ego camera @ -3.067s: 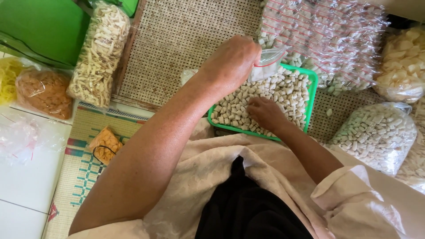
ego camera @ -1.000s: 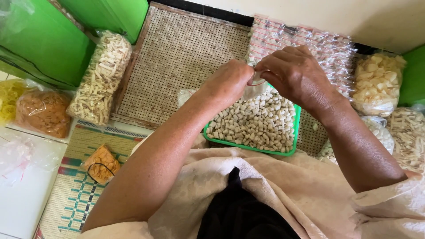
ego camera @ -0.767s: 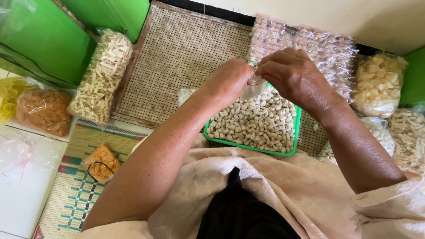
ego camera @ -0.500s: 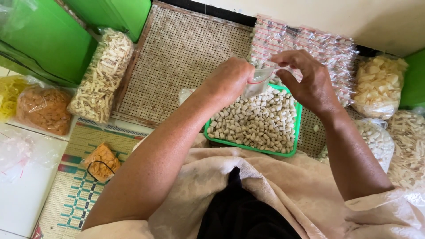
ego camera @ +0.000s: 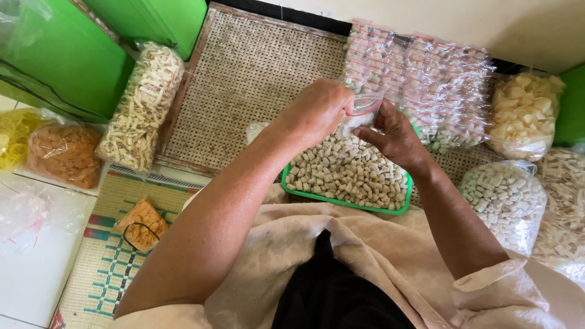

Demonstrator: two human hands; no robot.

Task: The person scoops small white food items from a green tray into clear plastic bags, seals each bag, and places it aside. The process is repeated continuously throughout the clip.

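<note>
A: Head view: small clear zip bag [ego camera: 364, 109] pinched at its mouth between left hand [ego camera: 317, 113] and right hand [ego camera: 396, 137], both closed on it, above the green tray [ego camera: 341, 200] of pale snack pieces.

B: Likely light, limp, slippery film. Best gripped at the stiffer zip rim.

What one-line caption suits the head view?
Both hands, left hand and right hand, hold a small clear bag above a green tray of pale snack pieces.
</note>
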